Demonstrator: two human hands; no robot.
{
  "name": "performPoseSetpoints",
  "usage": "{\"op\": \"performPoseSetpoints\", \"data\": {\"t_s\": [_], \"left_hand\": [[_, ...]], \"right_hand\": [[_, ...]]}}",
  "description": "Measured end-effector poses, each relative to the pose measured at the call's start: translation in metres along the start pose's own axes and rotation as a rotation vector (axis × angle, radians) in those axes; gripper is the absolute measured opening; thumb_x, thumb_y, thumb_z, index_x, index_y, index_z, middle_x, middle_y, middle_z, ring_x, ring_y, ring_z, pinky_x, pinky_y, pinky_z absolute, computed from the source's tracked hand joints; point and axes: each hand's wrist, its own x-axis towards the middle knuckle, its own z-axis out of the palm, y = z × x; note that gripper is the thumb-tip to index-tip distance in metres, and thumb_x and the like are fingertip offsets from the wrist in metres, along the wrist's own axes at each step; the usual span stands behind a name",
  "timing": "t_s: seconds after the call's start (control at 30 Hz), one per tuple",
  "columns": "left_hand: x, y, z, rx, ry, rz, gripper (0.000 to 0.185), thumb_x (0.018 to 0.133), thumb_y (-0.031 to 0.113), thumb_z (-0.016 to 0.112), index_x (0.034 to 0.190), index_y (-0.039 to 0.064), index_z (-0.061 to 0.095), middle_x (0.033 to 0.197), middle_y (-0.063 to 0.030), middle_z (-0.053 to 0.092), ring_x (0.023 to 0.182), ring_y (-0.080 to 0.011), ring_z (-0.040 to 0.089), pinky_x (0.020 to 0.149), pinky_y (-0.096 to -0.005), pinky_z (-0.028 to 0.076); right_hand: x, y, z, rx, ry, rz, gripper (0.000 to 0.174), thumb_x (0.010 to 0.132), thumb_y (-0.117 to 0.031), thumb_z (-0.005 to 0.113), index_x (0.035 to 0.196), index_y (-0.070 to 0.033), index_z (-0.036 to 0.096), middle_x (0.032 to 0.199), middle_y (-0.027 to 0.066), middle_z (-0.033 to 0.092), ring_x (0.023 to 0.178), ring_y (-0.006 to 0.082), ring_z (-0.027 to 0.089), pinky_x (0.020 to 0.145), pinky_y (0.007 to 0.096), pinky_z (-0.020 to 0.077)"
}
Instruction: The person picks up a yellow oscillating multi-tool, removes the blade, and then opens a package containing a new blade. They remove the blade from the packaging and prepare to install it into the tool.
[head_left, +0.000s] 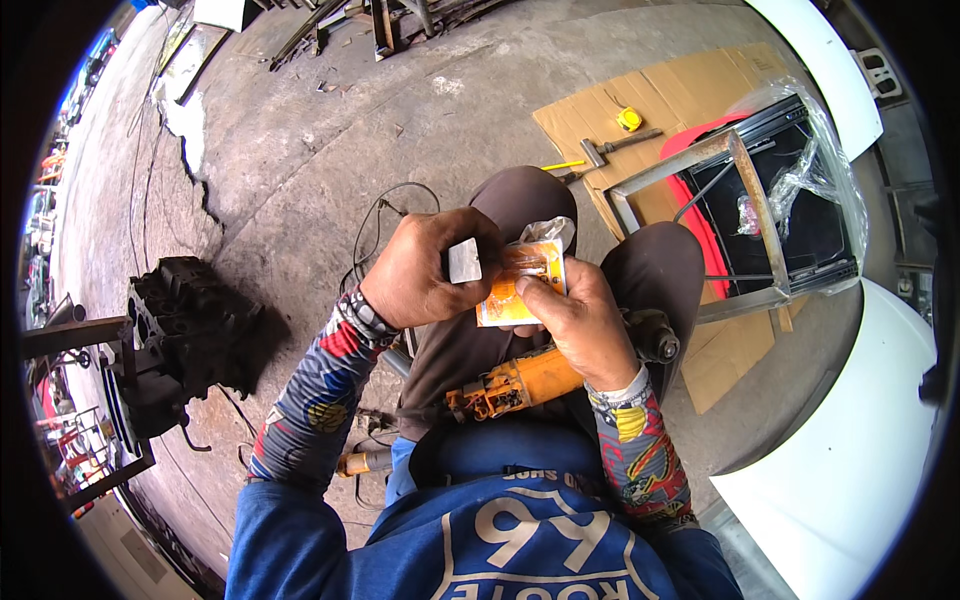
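Note:
My left hand (420, 266) is closed around a small flat grey-white piece (464, 261), whose end shows beside the thumb; its material is unclear. My right hand (581, 315) pinches an orange and white printed packet (504, 304) with the thumb on top. Clear plastic (551, 229) sticks up behind the packet. The left fingertips are close to the packet's left edge; whether they touch it is hidden. Across my lap, below both hands, lies an orange angle grinder (525, 382) with its rear housing open and inner parts showing. Its metal gear head (656, 335) rests by my right knee.
A dark engine block (191, 326) sits on the concrete floor at left. At right, cardboard (675, 86) bears a hammer (619, 145), a yellow tape measure (628, 118) and a metal frame (761, 217). White panels (840, 450) curve along the right side. Cables (367, 240) lie near my legs.

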Motion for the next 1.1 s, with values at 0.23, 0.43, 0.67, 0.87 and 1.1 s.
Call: {"op": "performPoseSetpoints", "data": {"t_s": [0.23, 0.43, 0.67, 0.87, 1.1], "left_hand": [[-0.001, -0.002, 0.003, 0.094, 0.047, 0.109, 0.03, 0.075, 0.002, 0.073, 0.105, 0.003, 0.072, 0.093, -0.0109, 0.073, 0.08, -0.024, 0.072, 0.075, -0.0328, 0.057], [0.001, 0.001, 0.003, 0.119, 0.03, 0.128, 0.029, 0.074, 0.006, 0.076, 0.102, 0.003, 0.073, 0.092, -0.011, 0.072, 0.08, -0.0242, 0.072, 0.074, -0.0336, 0.057], [0.0, -0.001, 0.003, 0.144, 0.024, 0.078, 0.026, 0.071, 0.005, 0.071, 0.097, 0.001, 0.073, 0.087, -0.0137, 0.072, 0.077, -0.0275, 0.072, 0.073, -0.0364, 0.057], [0.002, -0.001, 0.002, 0.208, -0.037, 0.112, 0.024, 0.07, 0.003, 0.067, 0.093, 0.0, 0.072, 0.082, -0.0143, 0.072, 0.075, -0.0281, 0.072, 0.072, -0.0353, 0.057], [-0.004, 0.002, 0.001, 0.082, 0.036, 0.034, 0.024, 0.074, 0.006, 0.079, 0.097, 0.002, 0.072, 0.086, -0.0119, 0.073, 0.072, -0.0265, 0.072, 0.069, -0.0343, 0.057]], "right_hand": [[-0.003, -0.009, 0.001, 0.059, -0.008, 0.094, 0.027, 0.102, -0.019, 0.061, 0.12, 0.001, 0.065, 0.094, 0.0086, 0.074, 0.07, 0.0129, 0.072, 0.057, 0.0217, 0.0536], [-0.002, -0.009, 0.002, 0.071, 0.018, 0.096, 0.026, 0.102, -0.021, 0.062, 0.115, 0.0, 0.067, 0.09, 0.0074, 0.074, 0.068, 0.0116, 0.071, 0.056, 0.0214, 0.0518], [-0.001, -0.001, 0.003, -0.05, 0.049, 0.011, 0.024, 0.1, -0.02, 0.063, 0.108, 0.001, 0.07, 0.084, 0.0076, 0.074, 0.068, 0.0123, 0.07, 0.057, 0.025, 0.0523], [0.004, 0.007, 0.001, -0.278, 0.105, -0.143, 0.023, 0.093, -0.016, 0.064, 0.094, 0.006, 0.071, 0.076, 0.0158, 0.072, 0.069, 0.019, 0.071, 0.062, 0.0357, 0.0539], [0.003, 0.006, 0.001, -0.139, 0.094, -0.025, 0.025, 0.095, -0.019, 0.063, 0.093, 0.004, 0.072, 0.076, 0.0108, 0.073, 0.063, 0.015, 0.069, 0.055, 0.0312, 0.0528]]}}
